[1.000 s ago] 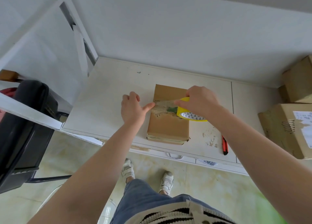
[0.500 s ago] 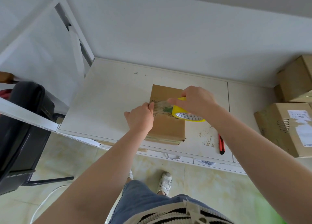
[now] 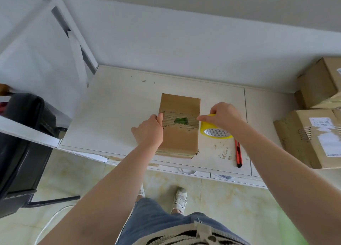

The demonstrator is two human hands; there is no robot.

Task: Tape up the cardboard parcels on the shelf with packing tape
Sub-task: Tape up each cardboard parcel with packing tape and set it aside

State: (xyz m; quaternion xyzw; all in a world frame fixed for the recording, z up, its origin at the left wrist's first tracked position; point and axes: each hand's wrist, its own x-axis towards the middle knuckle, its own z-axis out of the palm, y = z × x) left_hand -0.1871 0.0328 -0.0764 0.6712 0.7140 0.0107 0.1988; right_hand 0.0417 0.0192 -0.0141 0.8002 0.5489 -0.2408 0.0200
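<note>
Since a second ago the right hand (image 3: 224, 116) has drawn the tape roll (image 3: 215, 129), still gripped, off the box's (image 3: 180, 139) right edge. The left hand (image 3: 150, 132), fingers curled, presses the tape's start at the left edge. One strip spans this box mid-shelf (image 3: 114, 104); cutting remains. Other boxes (image 3: 310, 139) wait, partly cut off. The clear tape itself is hard to see.

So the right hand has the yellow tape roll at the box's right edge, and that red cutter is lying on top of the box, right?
Not quite. The red cutter is not on the box; the head view shows it lying on the shelf, to the right of the box. The rest holds: the right hand holds the yellow tape roll at the box's right edge.
</note>
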